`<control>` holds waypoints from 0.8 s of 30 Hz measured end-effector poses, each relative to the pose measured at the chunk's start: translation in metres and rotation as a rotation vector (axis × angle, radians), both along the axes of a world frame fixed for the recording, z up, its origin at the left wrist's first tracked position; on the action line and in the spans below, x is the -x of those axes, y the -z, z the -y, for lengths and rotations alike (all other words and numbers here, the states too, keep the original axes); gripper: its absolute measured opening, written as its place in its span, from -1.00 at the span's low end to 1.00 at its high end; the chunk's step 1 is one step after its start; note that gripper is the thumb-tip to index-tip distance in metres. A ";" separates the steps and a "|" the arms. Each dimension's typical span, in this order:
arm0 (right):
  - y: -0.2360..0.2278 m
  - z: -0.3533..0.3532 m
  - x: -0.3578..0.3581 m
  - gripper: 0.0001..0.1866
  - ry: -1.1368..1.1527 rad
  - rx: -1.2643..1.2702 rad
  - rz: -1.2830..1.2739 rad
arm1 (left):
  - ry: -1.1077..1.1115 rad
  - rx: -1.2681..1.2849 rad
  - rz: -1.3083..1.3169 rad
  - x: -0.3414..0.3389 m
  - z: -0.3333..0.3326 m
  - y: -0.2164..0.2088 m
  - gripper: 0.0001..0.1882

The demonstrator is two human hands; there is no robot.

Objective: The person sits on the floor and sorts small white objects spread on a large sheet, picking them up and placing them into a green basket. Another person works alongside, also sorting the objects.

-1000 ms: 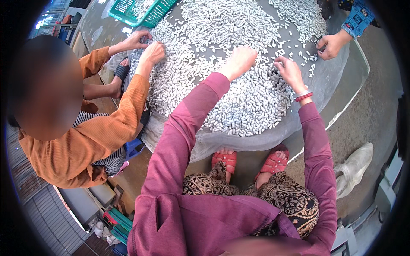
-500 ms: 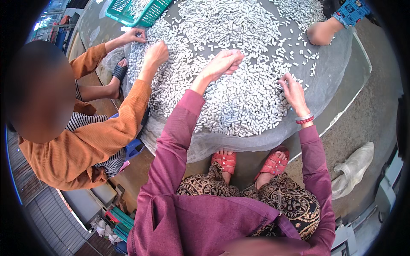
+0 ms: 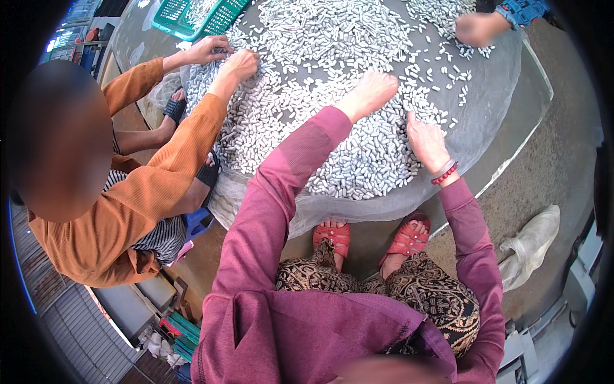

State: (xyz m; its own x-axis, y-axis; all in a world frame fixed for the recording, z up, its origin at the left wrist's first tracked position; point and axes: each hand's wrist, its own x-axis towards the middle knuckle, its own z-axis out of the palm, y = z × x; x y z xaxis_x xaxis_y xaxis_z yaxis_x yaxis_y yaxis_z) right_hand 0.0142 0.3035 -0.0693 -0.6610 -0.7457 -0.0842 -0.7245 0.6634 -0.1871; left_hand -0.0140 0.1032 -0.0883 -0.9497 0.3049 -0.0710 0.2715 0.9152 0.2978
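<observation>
The left hand (image 3: 374, 90) has shifted rightward since the earlier frame, nearer the right hand (image 3: 427, 139). The tabletop (image 3: 529, 91) bears silvery pieces (image 3: 363, 163) beneath both hands and a green basket (image 3: 219, 24) at far left. With fingers mostly hidden, I cannot tell whether either hand is wide, narrow or gripping.

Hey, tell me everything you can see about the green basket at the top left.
The green basket looks like plastic, with a solid rim and many small openings through its right-hand wall. It stands upright on the far left part of the table, partly cut off by the picture's upper edge. Small pale pieces lie inside it, and more are scattered close to its right side.
</observation>
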 end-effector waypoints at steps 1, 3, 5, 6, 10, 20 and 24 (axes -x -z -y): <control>-0.001 -0.003 -0.003 -0.84 0.015 -0.009 0.027 | 0.001 -0.039 0.039 -0.001 -0.001 0.004 -0.77; -0.003 -0.008 -0.010 -0.86 0.027 -0.037 0.096 | 0.083 -0.073 0.086 -0.025 0.012 0.000 -0.78; -0.005 -0.014 -0.016 -0.87 0.029 -0.077 0.177 | 0.118 -0.083 0.226 -0.052 0.021 -0.015 -0.77; 0.007 -0.025 -0.017 -0.87 0.031 -0.131 0.270 | 0.135 -0.085 0.281 -0.064 0.022 -0.023 -0.76; 0.029 -0.053 -0.013 -0.84 0.234 0.315 0.358 | 0.160 -0.092 0.414 -0.097 0.053 -0.045 -0.72; -0.065 -0.039 0.028 -0.71 0.125 1.634 1.939 | -0.339 -0.847 0.559 -0.074 0.118 -0.101 -0.75; -0.077 -0.032 0.025 -0.66 0.233 1.526 1.915 | -0.326 -1.672 0.757 -0.042 0.095 -0.076 -0.87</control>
State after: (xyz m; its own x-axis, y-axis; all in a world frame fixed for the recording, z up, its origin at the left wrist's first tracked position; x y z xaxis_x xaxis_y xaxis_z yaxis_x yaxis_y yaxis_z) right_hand -0.0107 0.3353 0.0073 -0.5905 -0.7955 -0.1358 0.7481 -0.4765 -0.4618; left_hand 0.0275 0.0083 -0.0127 -0.8914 0.3307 -0.3099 -0.4354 -0.4348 0.7883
